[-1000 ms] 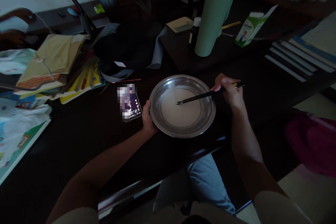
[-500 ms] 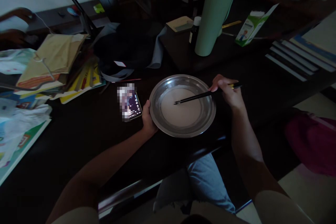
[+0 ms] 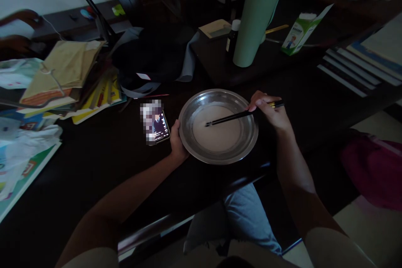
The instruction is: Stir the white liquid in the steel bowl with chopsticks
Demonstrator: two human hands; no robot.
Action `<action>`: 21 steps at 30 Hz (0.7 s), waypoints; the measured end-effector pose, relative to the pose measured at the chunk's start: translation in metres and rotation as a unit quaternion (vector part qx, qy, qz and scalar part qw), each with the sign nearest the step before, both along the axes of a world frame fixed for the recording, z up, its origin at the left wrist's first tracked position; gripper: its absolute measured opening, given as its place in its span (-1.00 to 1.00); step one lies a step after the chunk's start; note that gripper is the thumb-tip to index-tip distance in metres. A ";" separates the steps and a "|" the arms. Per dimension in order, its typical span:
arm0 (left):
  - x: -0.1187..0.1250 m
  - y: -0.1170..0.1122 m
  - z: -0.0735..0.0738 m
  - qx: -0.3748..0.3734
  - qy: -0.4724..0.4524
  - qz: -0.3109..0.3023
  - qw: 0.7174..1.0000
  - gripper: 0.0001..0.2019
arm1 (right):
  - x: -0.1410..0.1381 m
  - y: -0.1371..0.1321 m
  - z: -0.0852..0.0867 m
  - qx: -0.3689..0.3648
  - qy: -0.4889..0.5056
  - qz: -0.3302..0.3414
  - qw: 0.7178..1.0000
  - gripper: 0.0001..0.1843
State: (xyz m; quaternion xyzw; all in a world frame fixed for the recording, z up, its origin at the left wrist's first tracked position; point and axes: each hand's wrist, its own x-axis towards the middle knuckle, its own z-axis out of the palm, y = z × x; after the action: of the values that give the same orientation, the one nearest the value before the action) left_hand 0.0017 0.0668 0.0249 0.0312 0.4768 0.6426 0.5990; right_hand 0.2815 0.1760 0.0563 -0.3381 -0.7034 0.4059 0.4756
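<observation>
A round metal basin (image 3: pixel 248 146) stands on the dark table, holding a pale, milky liquid (image 3: pixel 218 138). My left hand (image 3: pixel 179 144) grips the basin's left rim, its thumb on the near side and the other fingers hidden beneath. Between the fingers of my right hand (image 3: pixel 270 109) is a pair of dark chopsticks (image 3: pixel 230 116) with gold-marked ends. They slant down to the left over the basin, and their tips meet the liquid left of its middle. Just left of my left hand lies a phone (image 3: pixel 160 125) with its screen lit and partly blurred out.
Behind the basin stand a tall green flask (image 3: pixel 259 16), a small dark bottle (image 3: pixel 232 37) and a green-white carton (image 3: pixel 295 35). Books and papers (image 3: pixel 63 67) pile up at left; more books (image 3: pixel 354 67) lie at right. A dark bag (image 3: pixel 150 54) sits behind the phone.
My right hand and the chopsticks have shifted slightly left, so the tips lie farther left in the liquid. The left hand and the basin stay in place.
</observation>
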 end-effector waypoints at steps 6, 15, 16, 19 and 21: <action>0.004 0.001 0.012 -0.029 -0.007 0.007 1.000 -0.62 | 0.003 0.002 -0.003 0.019 0.076 -0.023 0.997 -0.45; 0.004 0.000 0.014 -0.026 -0.001 0.015 1.000 -0.64 | 0.000 0.000 0.001 -0.002 -0.033 0.034 0.999 -0.56; 0.004 0.000 0.014 -0.025 -0.001 0.015 1.000 -0.64 | 0.001 0.001 0.000 -0.003 -0.021 0.017 1.000 -0.56; 0.005 0.000 0.016 -0.031 0.000 0.021 0.999 -0.64 | 0.002 0.002 -0.003 0.000 0.036 -0.025 0.999 -0.53; 0.005 0.001 0.018 -0.039 -0.003 0.021 0.999 -0.63 | 0.003 0.002 -0.004 0.008 0.060 -0.026 0.998 -0.49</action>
State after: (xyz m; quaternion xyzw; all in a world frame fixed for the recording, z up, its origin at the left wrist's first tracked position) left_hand 0.0071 0.0675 0.0424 -0.0044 0.5000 0.6364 0.5874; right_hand 0.2849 0.1783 0.0524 -0.3270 -0.6678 0.4077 0.5300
